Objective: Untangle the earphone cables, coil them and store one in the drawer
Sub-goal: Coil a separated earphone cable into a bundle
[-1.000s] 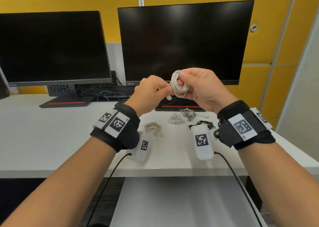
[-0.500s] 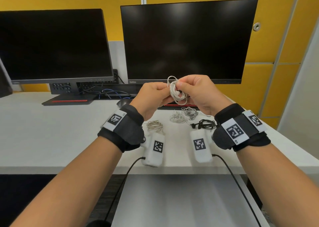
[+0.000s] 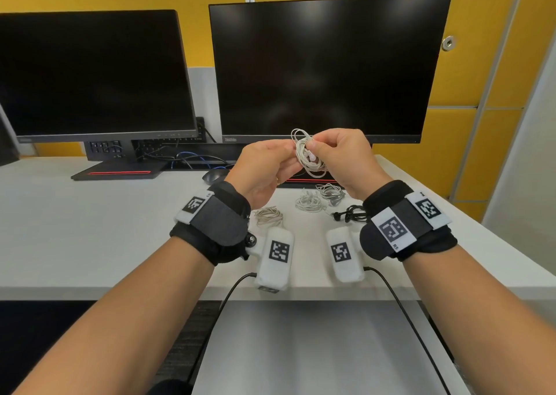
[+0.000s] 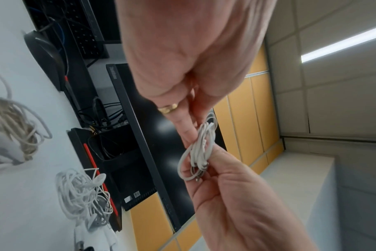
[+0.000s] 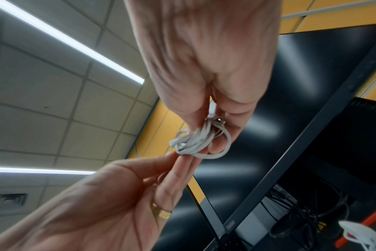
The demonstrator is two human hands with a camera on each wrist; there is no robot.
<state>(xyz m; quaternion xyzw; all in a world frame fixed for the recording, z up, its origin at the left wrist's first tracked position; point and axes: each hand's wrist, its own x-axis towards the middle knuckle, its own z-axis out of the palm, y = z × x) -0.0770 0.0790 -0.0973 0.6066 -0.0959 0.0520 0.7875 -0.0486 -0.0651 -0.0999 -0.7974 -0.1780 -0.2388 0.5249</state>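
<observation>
White earphone coil (image 3: 310, 157) pinched between left hand (image 3: 264, 166), right hand (image 3: 340, 157).

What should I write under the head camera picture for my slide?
Left hand and right hand pinch a coiled white earphone cable above a white desk where other cable bundles lie.

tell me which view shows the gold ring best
The left wrist view: the gold ring sits sharp and unobstructed on the left hand. The right wrist view shows it blurrier, lower in frame; the head view shows only a tiny glint.
</observation>
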